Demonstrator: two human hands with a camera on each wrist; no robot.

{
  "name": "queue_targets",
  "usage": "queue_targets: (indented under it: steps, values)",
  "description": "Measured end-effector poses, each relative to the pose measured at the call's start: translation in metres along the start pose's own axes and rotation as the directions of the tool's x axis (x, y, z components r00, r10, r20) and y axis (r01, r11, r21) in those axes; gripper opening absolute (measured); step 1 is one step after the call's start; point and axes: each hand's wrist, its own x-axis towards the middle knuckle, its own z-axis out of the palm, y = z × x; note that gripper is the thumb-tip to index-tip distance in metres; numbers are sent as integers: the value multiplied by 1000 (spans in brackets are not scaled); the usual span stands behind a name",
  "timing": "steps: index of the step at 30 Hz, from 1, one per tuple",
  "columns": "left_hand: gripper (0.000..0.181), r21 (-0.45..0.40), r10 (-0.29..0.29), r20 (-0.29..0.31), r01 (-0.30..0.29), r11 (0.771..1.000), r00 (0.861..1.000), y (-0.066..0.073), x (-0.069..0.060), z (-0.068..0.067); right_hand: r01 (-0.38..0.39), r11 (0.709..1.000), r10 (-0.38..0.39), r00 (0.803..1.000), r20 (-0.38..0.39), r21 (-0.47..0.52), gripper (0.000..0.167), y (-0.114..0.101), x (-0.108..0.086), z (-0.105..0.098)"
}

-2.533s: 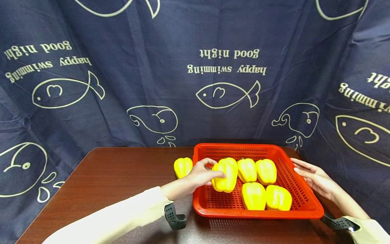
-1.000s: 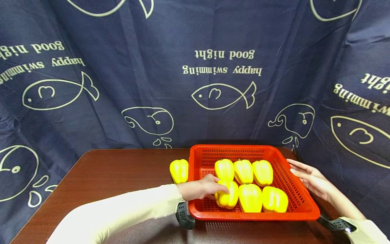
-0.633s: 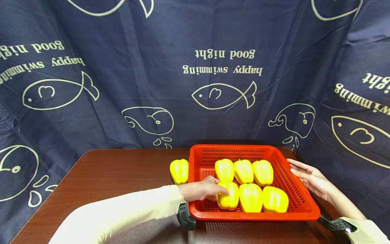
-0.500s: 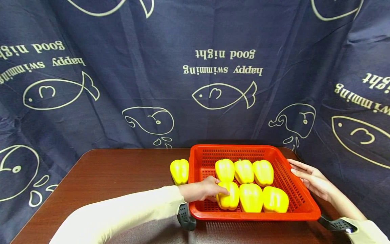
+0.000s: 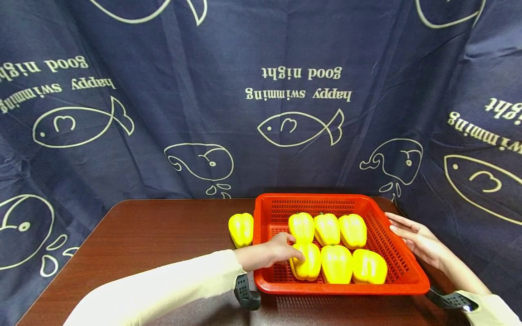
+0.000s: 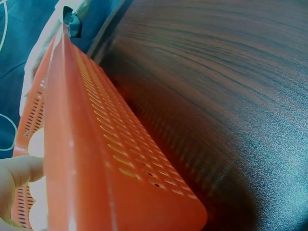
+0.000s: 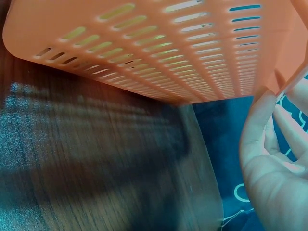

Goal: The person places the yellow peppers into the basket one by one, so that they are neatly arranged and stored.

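Note:
In the head view my left hand (image 5: 277,251) reaches over the left rim of a red plastic basket (image 5: 342,288). Its thumb lies against the left side of a yellow bell pepper (image 5: 308,262), and the fingers look loosened around it. Beside that pepper, in the front row, are a second bell pepper (image 5: 336,265) and a third bell pepper (image 5: 369,267). Behind them stands a row of three more bell peppers (image 5: 327,228). My right hand (image 5: 424,242) touches the basket's right rim with fingers fairly straight; the right wrist view shows the thumb (image 7: 260,110) at the wall's edge.
One more yellow bell pepper (image 5: 241,230) lies on the brown wooden table (image 5: 175,235), just outside the basket's left wall. A dark blue printed curtain (image 5: 204,104) hangs behind the table and along the sides. Black straps (image 5: 244,292) circle both wrists.
My left hand carried the bell pepper forward and down into the front-left spot of the basket. Just now it has drawn slightly left while the pepper stays put. The right hand keeps its place.

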Motion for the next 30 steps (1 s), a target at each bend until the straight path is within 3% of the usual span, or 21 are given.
queue_targets:
  steps: [11, 22, 30]
  values:
    - [59, 12, 80, -11, -80, 997, 997, 4, -6, -11, 5, 1000, -5, 1000, 8, 16, 50, -1, 1, 1]
    - [54, -93, 177, -25, -179, 979, 984, 6, -17, -29, 10, 1000, -10, 1000, 18, -2, 51, -1, -1, 0]
    - [50, -178, 251, -70, -260, 949, 965, 6, -21, -46, 8, 1000, -8, 1000, 8, -8, 51, 0, 0, -1]
